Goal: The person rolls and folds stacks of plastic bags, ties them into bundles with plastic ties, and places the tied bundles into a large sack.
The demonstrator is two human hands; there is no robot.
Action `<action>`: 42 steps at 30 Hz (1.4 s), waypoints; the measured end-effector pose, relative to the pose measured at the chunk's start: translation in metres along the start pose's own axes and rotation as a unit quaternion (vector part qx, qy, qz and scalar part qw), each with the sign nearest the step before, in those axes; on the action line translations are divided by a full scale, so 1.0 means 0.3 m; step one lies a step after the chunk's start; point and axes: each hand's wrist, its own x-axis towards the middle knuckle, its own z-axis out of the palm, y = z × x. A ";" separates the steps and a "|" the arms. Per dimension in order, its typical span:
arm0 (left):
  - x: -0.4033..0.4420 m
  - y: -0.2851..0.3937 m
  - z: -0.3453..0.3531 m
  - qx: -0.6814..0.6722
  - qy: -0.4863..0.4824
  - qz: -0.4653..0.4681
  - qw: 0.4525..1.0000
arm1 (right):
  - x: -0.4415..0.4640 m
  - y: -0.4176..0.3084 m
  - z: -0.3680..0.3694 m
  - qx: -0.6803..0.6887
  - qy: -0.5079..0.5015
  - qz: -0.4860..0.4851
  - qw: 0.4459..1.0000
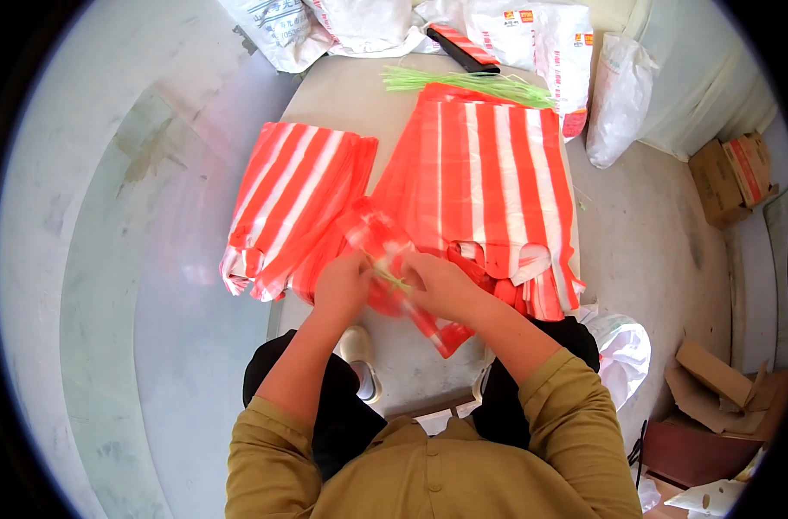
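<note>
Both hands are close together at the table's near edge, over a bunched red and white plastic bag (pixel 381 229). My left hand (pixel 344 281) is closed on the bunched plastic. My right hand (pixel 433 281) is closed beside it, and thin green strands (pixel 392 278) show between the two hands; the plastic there is blurred. A stack of red-and-white striped bags (pixel 489 173) lies to the right on the table, its handle ends toward me. Another striped stack (pixel 294 190) lies to the left. Green strands (pixel 467 84) lie in a loose bundle behind the right stack.
At the back of the table (pixel 342 91) lies a black item with a striped top (pixel 465 48). White printed sacks (pixel 532 43) stand behind it. Cardboard boxes (pixel 731 177) are on the floor at right, and a white plastic bag (pixel 617 350) sits beside my right knee.
</note>
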 end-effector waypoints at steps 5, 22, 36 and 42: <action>-0.013 0.009 -0.014 -0.016 0.088 0.005 0.996 | -0.018 0.071 -0.010 -0.020 0.091 -0.016 0.996; -0.135 0.060 -0.101 -0.736 -0.164 -0.219 0.620 | -0.057 0.033 0.050 0.230 0.102 -0.036 0.967; -0.175 0.404 -0.189 -0.719 -0.017 -0.093 0.688 | -0.395 -0.089 -0.062 0.272 0.003 -0.011 0.962; -0.193 0.592 -0.214 -0.736 -0.148 -0.029 0.660 | -0.509 -0.037 -0.072 0.402 0.052 -0.037 0.913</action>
